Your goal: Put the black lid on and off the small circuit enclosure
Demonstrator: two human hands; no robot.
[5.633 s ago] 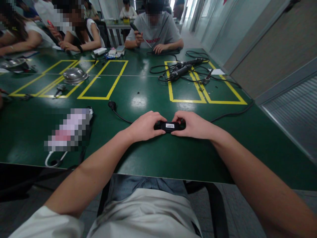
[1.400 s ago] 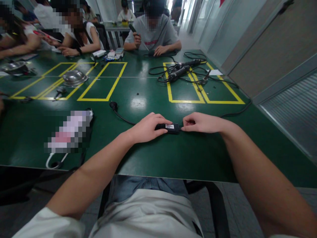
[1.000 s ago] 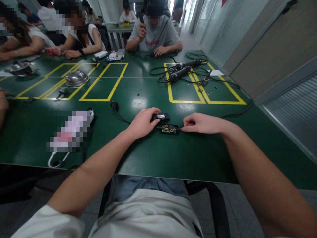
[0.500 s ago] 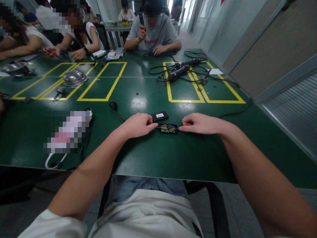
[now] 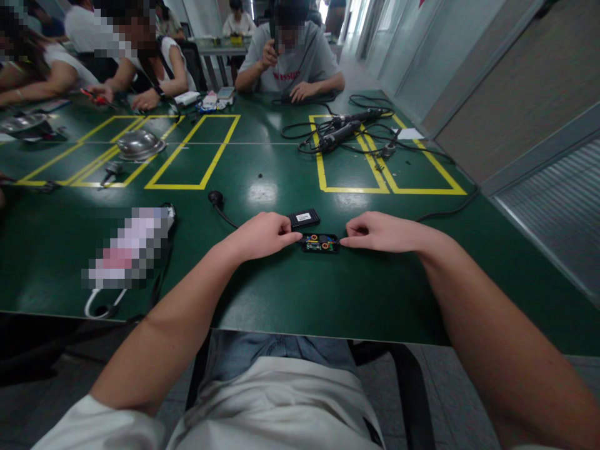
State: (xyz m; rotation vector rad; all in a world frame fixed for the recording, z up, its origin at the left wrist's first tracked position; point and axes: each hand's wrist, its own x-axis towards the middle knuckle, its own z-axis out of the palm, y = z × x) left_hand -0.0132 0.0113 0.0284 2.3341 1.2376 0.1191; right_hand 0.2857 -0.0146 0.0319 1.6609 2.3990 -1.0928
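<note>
A small black adapter case (image 5: 320, 244) lies uncovered on the green table in front of me, with a circuit board and copper-coloured coils showing inside. At its left end my left hand (image 5: 267, 236) is closed, thumb and finger pinching the black power cord (image 5: 227, 218) where it enters. My right hand (image 5: 380, 232) is likewise closed at the opposite end, fingertips on the other black cable (image 5: 443, 213), whose gripped part is mostly hidden. Just behind the case rests its ribbed black cover (image 5: 305, 218) with a white label. The cord's round plug (image 5: 215, 199) lies beyond my left hand.
A blurred-out pouch-like item (image 5: 129, 247) with a strap lies at left. Farther off are a metal bowl-shaped part (image 5: 140, 145), yellow tape rectangles (image 5: 175, 187) and black corded tools (image 5: 340, 134). Across the table a person (image 5: 290, 62) holds a dark object; others sit at left.
Both my hands stay at the case ends with almost no movement. The person across has shifted the dark held object slightly right, nearer the head.
</note>
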